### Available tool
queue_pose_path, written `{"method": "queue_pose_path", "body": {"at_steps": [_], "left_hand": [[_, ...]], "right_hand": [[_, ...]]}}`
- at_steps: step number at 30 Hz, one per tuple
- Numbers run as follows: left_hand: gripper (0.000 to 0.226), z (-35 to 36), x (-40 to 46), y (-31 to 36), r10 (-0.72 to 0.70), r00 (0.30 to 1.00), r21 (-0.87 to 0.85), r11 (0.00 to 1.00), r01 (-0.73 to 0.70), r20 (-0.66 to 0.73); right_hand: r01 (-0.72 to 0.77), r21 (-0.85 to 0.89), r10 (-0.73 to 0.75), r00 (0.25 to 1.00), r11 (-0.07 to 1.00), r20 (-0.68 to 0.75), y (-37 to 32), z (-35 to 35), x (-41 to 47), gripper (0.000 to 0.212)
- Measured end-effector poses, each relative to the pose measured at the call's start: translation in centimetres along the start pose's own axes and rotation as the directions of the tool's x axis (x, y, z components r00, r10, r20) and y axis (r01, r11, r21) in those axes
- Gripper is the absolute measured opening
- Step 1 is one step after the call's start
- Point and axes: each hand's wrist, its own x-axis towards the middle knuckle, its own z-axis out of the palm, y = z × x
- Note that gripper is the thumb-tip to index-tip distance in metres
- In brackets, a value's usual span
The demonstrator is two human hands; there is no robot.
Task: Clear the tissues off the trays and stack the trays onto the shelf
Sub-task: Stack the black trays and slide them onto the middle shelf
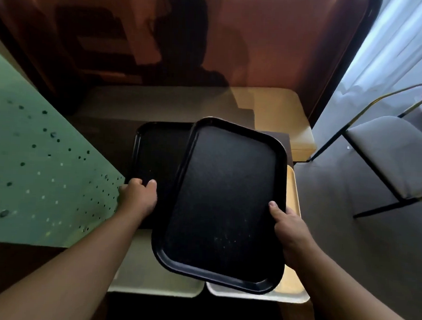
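My right hand (290,227) grips the raised black tray (224,204) at its 3 o'clock edge; left hand (139,195) grips the second black tray (156,154) at 9 o'clock on the worktop (108,139).

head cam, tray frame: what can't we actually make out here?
- Second black tray: right part hidden by the raised black tray held in the right hand.
- Left hand: fingertips curl over that tray's rim, grip underneath unseen.
- Two pale trays below: mostly covered by raised tray and forearms; tissues cannot be ruled out.
- Shelf: not identifiable in the head view.
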Motion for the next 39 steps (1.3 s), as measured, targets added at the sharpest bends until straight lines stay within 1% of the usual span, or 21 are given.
{"method": "queue_pose_path", "body": {"at_steps": [1,2,3,4,5,7,9,11,13,14,17,19,21,24,27,31,34,39], "left_hand": [[0.064,0.2,1.4,-1.2,-0.047,0.999,0.149,0.988,0.043,0.020],[0.072,0.4,2.7,-2.4,-0.067,0.996,0.308,0.950,0.048,0.053],[0.079,0.6,3.8,-3.4,-0.085,0.994,0.439,0.897,0.043,0.075],[0.082,0.8,4.6,-4.1,-0.080,0.991,0.525,0.851,0.014,0.103],[0.081,1.0,5.0,-4.4,-0.075,0.991,0.533,0.846,0.006,0.108],[0.069,1.3,5.4,-4.4,-0.056,0.991,0.489,0.872,-0.010,0.121],[0.059,1.8,5.7,-4.5,-0.026,0.989,0.468,0.882,-0.045,0.144],[0.054,2.3,6.0,-4.7,-0.015,0.994,0.491,0.870,-0.042,0.111],[0.060,2.4,5.9,-4.9,-0.016,0.999,0.550,0.835,-0.014,0.050],[0.063,2.4,5.9,-5.1,0.002,0.999,0.582,0.813,-0.023,0.035],[0.068,2.6,5.9,-5.6,0.063,0.997,0.628,0.775,-0.074,0.039],[0.073,2.9,5.8,-6.0,0.088,0.996,0.655,0.752,-0.082,0.025],[0.079,3.1,5.3,-6.0,0.092,0.995,0.629,0.772,-0.090,0.029],[0.082,3.3,4.9,-5.3,0.043,0.998,0.528,0.847,-0.064,0.052],[0.077,3.0,5.0,-5.0,0.010,0.999,0.452,0.892,-0.032,0.049],[0.072,2.3,5.5,-6.6,0.036,0.999,0.473,0.880,-0.043,0.023],[0.066,2.2,5.6,-7.6,0.083,0.996,0.505,0.859,-0.087,0.031],[0.066,2.2,5.9,-7.9,0.117,0.993,0.467,0.878,-0.108,0.010]], "right_hand": [[-0.003,0.001,0.004,1.000,1.000,-0.009,-0.3,0.2,0.2,0.022],[-0.008,-0.006,0.007,1.000,1.000,-0.024,-0.6,0.5,0.5,0.021],[-0.011,-0.010,0.010,0.999,1.000,-0.035,-0.8,0.7,0.8,0.023],[-0.009,-0.016,0.008,0.999,1.000,-0.048,-1.0,0.9,1.1,0.027],[-0.003,-0.024,0.002,0.998,1.000,-0.057,-1.1,1.1,1.4,0.031],[-0.007,-0.033,0.005,0.997,0.999,-0.077,-1.3,1.4,2.0,0.037],[-0.017,-0.045,0.013,0.996,0.999,-0.090,-1.3,1.7,2.2,0.036],[-0.015,-0.052,0.010,0.995,0.999,-0.098,-1.0,2.0,2.2,0.032],[-0.014,-0.047,0.009,0.994,0.999,-0.107,-0.4,2.1,2.2,0.031],[-0.012,-0.049,0.007,0.994,0.999,-0.111,-0.2,2.2,2.2,0.031],[-0.018,-0.057,0.011,0.992,0.998,-0.124,0.6,2.4,2.0,0.033],[-0.021,-0.059,0.013,0.991,0.998,-0.131,0.9,2.6,1.8,0.033],[-0.027,-0.062,0.018,0.991,0.998,-0.130,1.1,2.9,1.6,0.032],[-0.029,-0.069,0.021,0.993,0.997,-0.116,1.3,3.3,1.3,0.034],[-0.014,-0.067,0.007,0.994,0.998,-0.105,1.5,3.8,1.1,0.032],[-0.016,-0.059,0.010,0.996,0.998,-0.089,1.8,4.2,1.0,0.036],[-0.013,-0.062,0.007,0.995,0.998,-0.095,2.0,4.1,0.9,0.040],[-0.011,-0.082,0.004,0.997,0.997,-0.083,1.8,3.8,0.5,0.036]]}}
